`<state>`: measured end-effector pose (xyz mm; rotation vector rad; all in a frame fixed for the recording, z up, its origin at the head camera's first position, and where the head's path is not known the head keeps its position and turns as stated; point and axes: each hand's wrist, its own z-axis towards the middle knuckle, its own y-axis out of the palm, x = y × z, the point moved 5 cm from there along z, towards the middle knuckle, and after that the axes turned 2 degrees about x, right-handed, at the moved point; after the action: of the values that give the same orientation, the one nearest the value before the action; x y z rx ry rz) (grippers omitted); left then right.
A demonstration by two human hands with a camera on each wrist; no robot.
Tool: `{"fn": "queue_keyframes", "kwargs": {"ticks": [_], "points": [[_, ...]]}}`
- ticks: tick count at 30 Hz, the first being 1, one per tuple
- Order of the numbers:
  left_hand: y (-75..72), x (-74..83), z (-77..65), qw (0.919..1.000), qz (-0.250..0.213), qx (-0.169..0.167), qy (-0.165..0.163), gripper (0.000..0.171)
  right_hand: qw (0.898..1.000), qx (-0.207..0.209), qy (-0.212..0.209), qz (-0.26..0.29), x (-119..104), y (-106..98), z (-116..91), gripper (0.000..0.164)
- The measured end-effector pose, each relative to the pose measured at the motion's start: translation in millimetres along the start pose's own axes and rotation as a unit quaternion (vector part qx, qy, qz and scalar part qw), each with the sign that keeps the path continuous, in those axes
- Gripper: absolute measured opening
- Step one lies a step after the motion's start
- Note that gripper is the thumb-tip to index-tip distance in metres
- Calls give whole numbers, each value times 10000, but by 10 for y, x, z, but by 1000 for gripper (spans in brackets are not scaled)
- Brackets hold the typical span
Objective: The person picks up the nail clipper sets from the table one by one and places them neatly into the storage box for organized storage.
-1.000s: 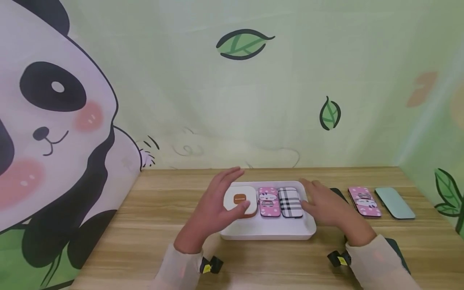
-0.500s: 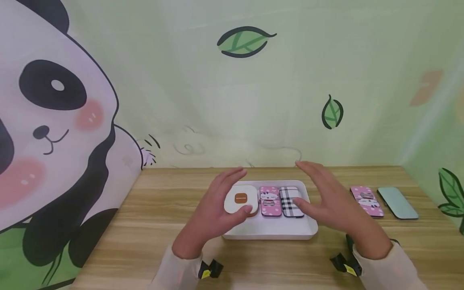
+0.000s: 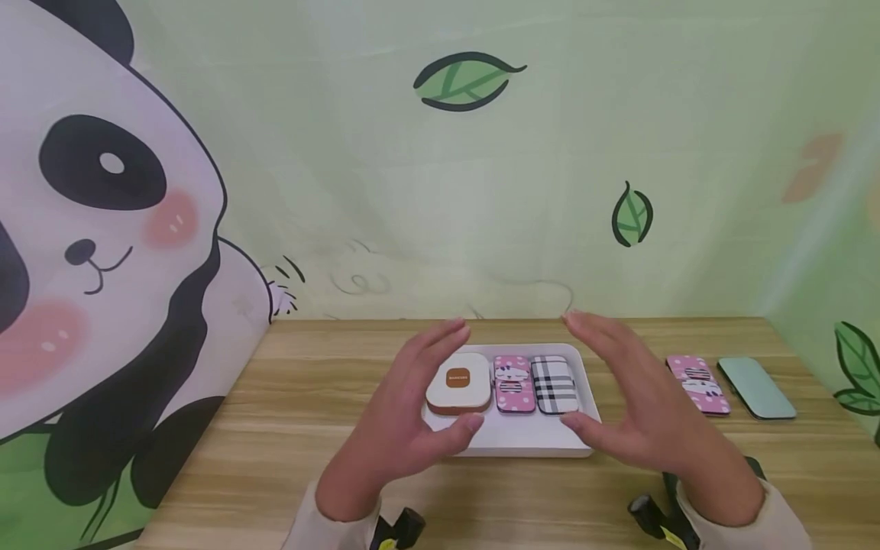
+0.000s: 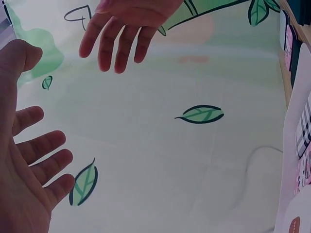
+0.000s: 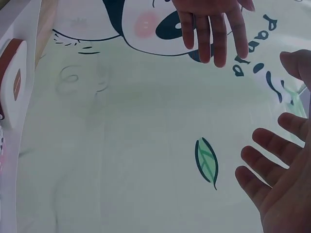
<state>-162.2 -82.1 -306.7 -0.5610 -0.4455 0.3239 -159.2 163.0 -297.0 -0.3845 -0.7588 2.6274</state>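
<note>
Head view: the white tray [image 3: 522, 441], lengthwise near the tabletop's far edge [image 3: 344, 326], was flanked by empty, unclenched left hand [image 3: 406, 416] and right hand [image 3: 649, 409].

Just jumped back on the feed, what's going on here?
A person holds the left hand and right hand open at either end of a white tray, palms facing each other, with nothing gripped. In the tray sit a white square case, a pink cat-print case and a plaid case, side by side. On the wooden table, off to the right, lie another pink case and a mint case.
</note>
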Motion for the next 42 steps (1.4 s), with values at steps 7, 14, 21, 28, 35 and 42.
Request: {"fn": "queue_keyframes", "kwargs": {"ticks": [7,14,21,28,35,42], "points": [[-18,41,18,9998,132,65,107,73,9998,-113,-7,-132,-29,2,7,83],[-29,54,8,9999,113,43,90,73,9999,-75,-63,-55,-39,-5,3,80],[-28,1,-5,9999,157,-1,7,70,9999,-56,-90,-96,-28,5,13,78],[18,-116,-24,9979,388,-208,-480,69,9997,56,-208,-136,-4,6,26,76],[84,-318,-64,9897,691,-455,-1166,72,9998,-25,-122,-154,6,16,11,72],[207,-602,-151,9712,931,-946,-1980,79,9995,-212,30,-239,30,35,-21,67]]}}
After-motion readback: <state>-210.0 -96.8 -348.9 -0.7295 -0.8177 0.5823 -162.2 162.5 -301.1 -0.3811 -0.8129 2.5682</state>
